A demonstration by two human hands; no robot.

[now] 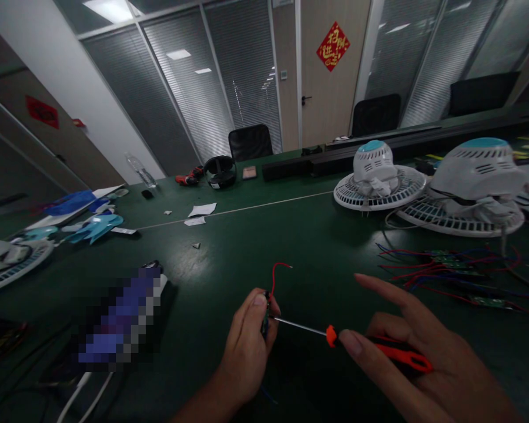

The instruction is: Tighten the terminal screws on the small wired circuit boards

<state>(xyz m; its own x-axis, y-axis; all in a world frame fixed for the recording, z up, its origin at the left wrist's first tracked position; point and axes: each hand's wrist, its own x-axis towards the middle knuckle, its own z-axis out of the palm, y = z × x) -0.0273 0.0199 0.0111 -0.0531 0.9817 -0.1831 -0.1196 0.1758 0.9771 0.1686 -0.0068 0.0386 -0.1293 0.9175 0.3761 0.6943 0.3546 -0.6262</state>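
Note:
My left hand pinches a small green circuit board low in the middle of the view. A red wire curls up from the board, and a blue wire trails below the hand. Held in my right hand is a screwdriver with an orange and black handle. Its metal shaft points left, with the tip at the board; whether it sits on a screw is hidden. My right index finger is stretched out away from the handle, while the thumb and other fingers hold it.
Several wired circuit boards lie at the right. Behind them stand white fan heads on their grilles. A propped device with a blurred screen is at the left, with white cables. Paper scraps, headphones and a bottle lie farther back.

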